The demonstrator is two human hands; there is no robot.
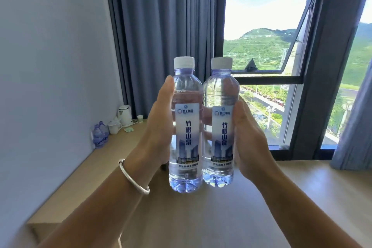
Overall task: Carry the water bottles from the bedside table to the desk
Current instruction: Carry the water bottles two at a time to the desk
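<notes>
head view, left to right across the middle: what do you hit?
Small bottles by the wall → white cup → kettle → left hand → left bottle → right bottle → right hand → window frame.

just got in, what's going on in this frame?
A person holds two clear plastic water bottles with white caps, upright and side by side, above a light wooden desk. The left hand holds the left bottle; the right hand holds the right bottle. Neither bottle visibly rests on the desk yet. Further back along the wall sit a white electric kettle, white cups and more small bottles.
</notes>
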